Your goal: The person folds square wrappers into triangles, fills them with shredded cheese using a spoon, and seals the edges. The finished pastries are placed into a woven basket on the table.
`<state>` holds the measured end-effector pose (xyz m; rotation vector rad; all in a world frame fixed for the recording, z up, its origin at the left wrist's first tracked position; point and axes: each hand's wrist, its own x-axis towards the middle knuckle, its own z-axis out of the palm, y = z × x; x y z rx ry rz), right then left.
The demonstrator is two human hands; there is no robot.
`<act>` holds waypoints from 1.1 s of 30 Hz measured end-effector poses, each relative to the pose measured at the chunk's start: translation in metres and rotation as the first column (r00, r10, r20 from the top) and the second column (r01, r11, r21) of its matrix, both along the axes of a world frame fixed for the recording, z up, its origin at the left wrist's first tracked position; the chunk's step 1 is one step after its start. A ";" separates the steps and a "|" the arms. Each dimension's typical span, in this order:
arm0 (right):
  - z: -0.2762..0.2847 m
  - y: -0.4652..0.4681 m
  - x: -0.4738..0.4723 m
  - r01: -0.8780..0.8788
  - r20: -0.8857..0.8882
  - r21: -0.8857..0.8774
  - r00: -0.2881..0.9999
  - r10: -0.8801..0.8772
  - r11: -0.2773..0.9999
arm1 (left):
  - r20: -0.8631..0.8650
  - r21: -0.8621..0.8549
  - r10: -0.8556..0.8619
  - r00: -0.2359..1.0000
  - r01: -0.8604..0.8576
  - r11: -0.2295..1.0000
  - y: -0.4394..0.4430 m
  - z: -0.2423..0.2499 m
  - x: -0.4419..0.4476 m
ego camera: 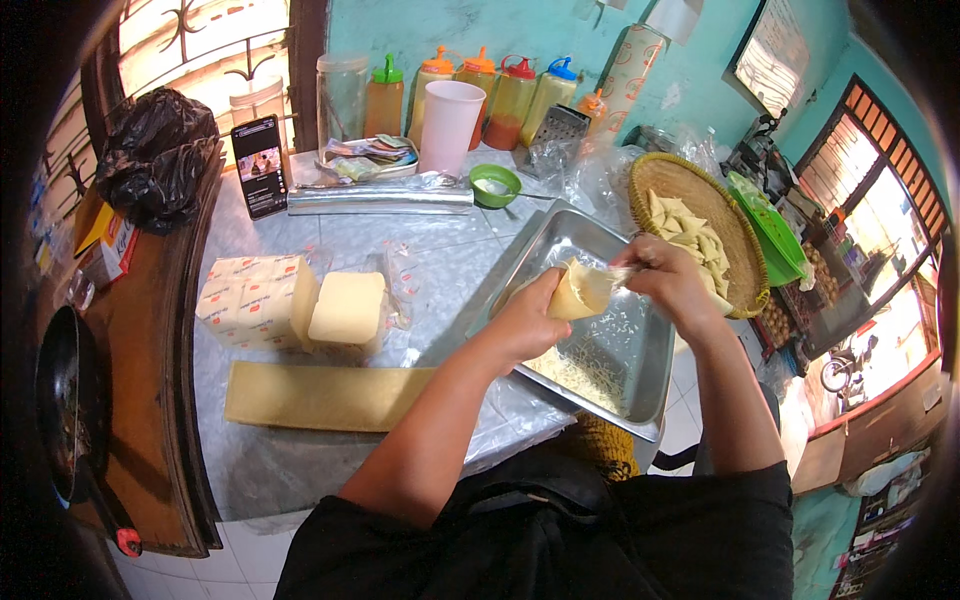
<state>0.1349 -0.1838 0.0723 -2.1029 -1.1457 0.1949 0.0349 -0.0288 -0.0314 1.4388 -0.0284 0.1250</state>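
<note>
My left hand (529, 322) holds a pale yellow pastry wrapper (577, 304) folded into a cone, above a metal tray (637, 367). At the cone's right end, the fingers of my right hand (667, 281) pinch a whitish piece. Whether it is a wrapper flap or filling, I cannot tell. Grated cheese (581, 379) lies heaped in the tray's near part, with loose shreds scattered farther up. Folded triangular pastries (686, 229) are piled on a round woven bamboo tray (645, 172) beyond my right hand. A long, flat stack of pastry strips (322, 394) lies left of my left forearm.
Left on the table are a printed-paper-wrapped block (255, 300) and a pale yellow block (349, 307). Behind them stand a phone (260, 169), a foil roll (379, 200), a green bowl (495, 185) and a pink cup (450, 127). A frying pan (71, 405) is far left.
</note>
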 end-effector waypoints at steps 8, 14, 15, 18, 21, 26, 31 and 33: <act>-0.018 0.023 -0.020 -0.019 0.139 -0.028 0.990 0.023 0.999 | 0.000 -0.001 0.029 1.000 -0.029 1.000 -0.001 -0.002 0.002; -0.028 0.027 -0.013 -0.121 -0.419 0.211 0.885 0.202 0.970 | -0.041 0.057 0.075 0.996 -0.072 0.996 -0.002 0.001 0.000; -0.027 0.026 -0.013 -0.017 -0.471 0.206 0.875 0.114 0.978 | -0.039 0.075 0.075 0.996 -0.072 0.995 -0.002 0.001 0.000; -0.025 0.023 -0.018 -0.162 -0.534 0.239 0.801 0.269 0.957 | -0.037 0.037 0.052 0.998 -0.051 0.998 -0.003 0.001 0.000; -0.016 0.014 -0.015 -0.121 -0.471 0.247 0.852 0.228 0.961 | -0.021 -0.048 -0.040 0.999 0.039 0.998 0.002 0.003 -0.001; -0.019 -0.015 0.011 0.103 -0.372 -0.084 0.919 -0.127 0.991 | -0.096 -0.232 0.046 0.994 -0.068 0.970 0.002 0.010 -0.002; -0.069 -0.038 -0.006 -0.364 -0.006 -0.512 0.907 0.420 0.778 | -0.097 -0.364 0.082 0.992 -0.112 0.925 0.004 0.012 -0.003; -0.071 -0.053 -0.019 -0.253 -0.037 -0.639 0.953 0.300 0.726 | -0.066 -0.410 0.064 0.996 -0.086 0.908 0.006 0.011 -0.003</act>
